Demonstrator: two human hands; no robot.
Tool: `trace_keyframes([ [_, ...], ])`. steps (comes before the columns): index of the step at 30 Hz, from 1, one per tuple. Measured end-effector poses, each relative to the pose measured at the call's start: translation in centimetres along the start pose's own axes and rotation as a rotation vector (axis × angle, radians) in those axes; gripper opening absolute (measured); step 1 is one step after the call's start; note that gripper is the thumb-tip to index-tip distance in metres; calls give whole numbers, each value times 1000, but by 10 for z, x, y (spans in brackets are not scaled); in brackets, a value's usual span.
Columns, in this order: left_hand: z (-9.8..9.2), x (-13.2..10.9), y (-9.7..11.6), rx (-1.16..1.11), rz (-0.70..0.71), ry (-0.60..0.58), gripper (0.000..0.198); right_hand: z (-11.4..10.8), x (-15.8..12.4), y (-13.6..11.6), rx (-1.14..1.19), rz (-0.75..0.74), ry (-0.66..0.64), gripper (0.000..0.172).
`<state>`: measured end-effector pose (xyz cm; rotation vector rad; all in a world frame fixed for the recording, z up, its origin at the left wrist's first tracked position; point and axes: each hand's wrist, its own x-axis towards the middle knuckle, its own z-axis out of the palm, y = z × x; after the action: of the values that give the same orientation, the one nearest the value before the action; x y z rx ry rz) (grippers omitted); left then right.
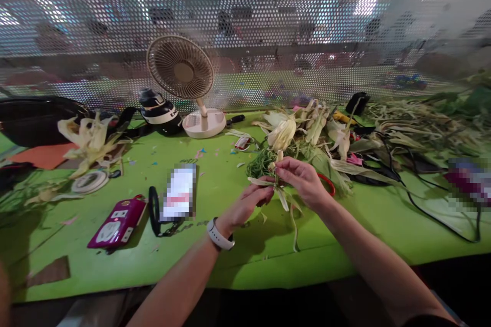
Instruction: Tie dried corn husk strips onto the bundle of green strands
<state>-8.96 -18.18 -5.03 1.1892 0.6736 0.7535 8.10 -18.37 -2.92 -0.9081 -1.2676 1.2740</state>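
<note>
Both my hands meet above the green table (pixel 268 260), a little right of centre. My left hand (pixel 249 204), with a white watch on its wrist, is closed around the base of a small bundle of pale corn-husk strips (pixel 282 196). My right hand (pixel 303 179) pinches the top of the same bundle, fingers pressed together near a small pale tip. Loose strips hang down from the bundle toward the table. Just behind my hands lies a heap of husks and green leaves (pixel 299 135).
A small beige fan (pixel 184 74) stands at the back by a perforated metal screen. A magenta power strip (pixel 117 222), a tape roll (pixel 90 181), another husk bunch (pixel 90 138), a black helmet-like object (pixel 159 110) and black cables (pixel 422 191) lie around.
</note>
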Motion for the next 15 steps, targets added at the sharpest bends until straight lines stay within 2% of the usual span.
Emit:
trace_keyframes([
  [5, 5, 5, -3, -46, 14, -11, 41, 0, 1, 0, 75, 21, 57, 19],
  [12, 2, 7, -5, -174, -75, -90, 41, 2, 2, 0, 105, 23, 93, 18],
  [15, 3, 7, -6, -160, -74, -90, 41, 2, 2, 2, 105, 12, 116, 16],
])
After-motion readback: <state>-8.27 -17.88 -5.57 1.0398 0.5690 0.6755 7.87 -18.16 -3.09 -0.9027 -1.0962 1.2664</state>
